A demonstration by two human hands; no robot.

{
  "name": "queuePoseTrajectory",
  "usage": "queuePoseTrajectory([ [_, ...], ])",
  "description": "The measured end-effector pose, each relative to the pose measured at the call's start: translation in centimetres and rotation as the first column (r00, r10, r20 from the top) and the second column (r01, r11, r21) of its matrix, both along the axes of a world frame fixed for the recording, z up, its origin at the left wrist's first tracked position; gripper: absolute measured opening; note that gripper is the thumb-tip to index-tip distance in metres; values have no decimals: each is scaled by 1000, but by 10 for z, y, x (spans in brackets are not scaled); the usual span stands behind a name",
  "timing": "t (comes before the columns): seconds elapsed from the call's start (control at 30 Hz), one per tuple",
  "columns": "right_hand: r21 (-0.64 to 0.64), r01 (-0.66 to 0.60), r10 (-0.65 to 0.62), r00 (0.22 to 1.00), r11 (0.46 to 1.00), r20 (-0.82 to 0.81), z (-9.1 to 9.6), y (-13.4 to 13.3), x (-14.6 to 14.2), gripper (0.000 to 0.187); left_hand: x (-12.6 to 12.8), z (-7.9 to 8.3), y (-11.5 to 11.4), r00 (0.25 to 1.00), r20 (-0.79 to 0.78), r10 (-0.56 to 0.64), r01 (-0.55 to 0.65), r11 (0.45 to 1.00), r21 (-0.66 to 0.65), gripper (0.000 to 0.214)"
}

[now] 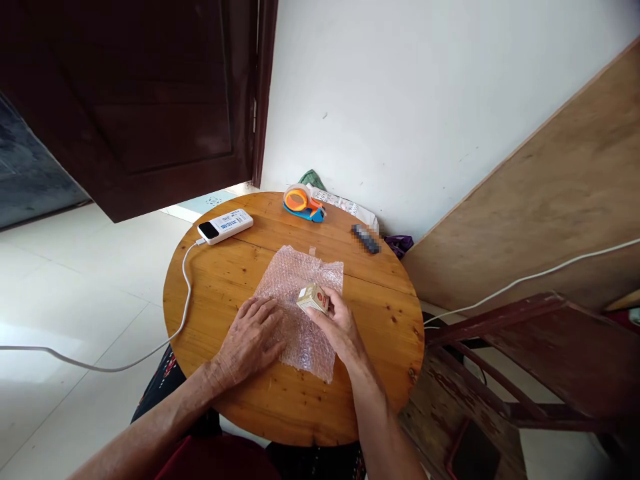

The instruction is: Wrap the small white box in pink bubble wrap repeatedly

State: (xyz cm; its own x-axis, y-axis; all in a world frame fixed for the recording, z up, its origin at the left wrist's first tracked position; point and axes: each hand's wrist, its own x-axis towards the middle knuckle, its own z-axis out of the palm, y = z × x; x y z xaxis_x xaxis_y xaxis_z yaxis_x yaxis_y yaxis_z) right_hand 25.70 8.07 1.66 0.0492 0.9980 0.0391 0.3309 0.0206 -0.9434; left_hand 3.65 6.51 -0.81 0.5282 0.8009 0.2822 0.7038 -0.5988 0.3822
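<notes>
A sheet of pinkish bubble wrap (310,353) lies spread on the round wooden table (380,333). My left hand (254,337) rests flat on the sheet's left edge, fingers stretched out and holding nothing. Between the thumb and fingers of my right hand (340,323) is a small beige box (313,297) with a red round mark on one face. It is tilted over the middle of the bubble wrap; whether it touches the sheet I cannot tell.
An orange and blue tape dispenser (304,203) stands at the table's far edge. A white power bank (225,227) with a cable (187,287) lies at the far left. At the far right is a dark, pixelated object (366,239). A wooden chair (500,373) stands right of the table.
</notes>
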Motion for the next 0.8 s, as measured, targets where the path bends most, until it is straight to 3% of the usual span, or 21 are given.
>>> queuePoseTrajectory([
  [0.17, 143, -120, 58, 925, 982, 376, 4, -5, -8, 44, 4, -1, 0, 999, 34, 3, -2, 1000, -8, 55],
  [0.23, 148, -158, 76, 890, 976, 450, 0, -6, -9, 51, 4, -1, 1, 999, 39, 9, -8, 1000, -15, 56],
  [0.33, 144, -149, 71, 894, 978, 442, -6, -7, -8, 60, 3, 0, 0, 999, 35, 12, -11, 1000, -20, 57],
  [0.63, 212, -126, 12, 882, 969, 470, -10, -10, -10, 52, 1, -1, -4, 1000, 31, 6, -6, 1000, -1, 57],
  [0.8, 213, -133, 16, 879, 968, 476, -6, -12, -8, 60, -3, 9, -9, 1000, 9, -5, 5, 1000, -14, 54],
])
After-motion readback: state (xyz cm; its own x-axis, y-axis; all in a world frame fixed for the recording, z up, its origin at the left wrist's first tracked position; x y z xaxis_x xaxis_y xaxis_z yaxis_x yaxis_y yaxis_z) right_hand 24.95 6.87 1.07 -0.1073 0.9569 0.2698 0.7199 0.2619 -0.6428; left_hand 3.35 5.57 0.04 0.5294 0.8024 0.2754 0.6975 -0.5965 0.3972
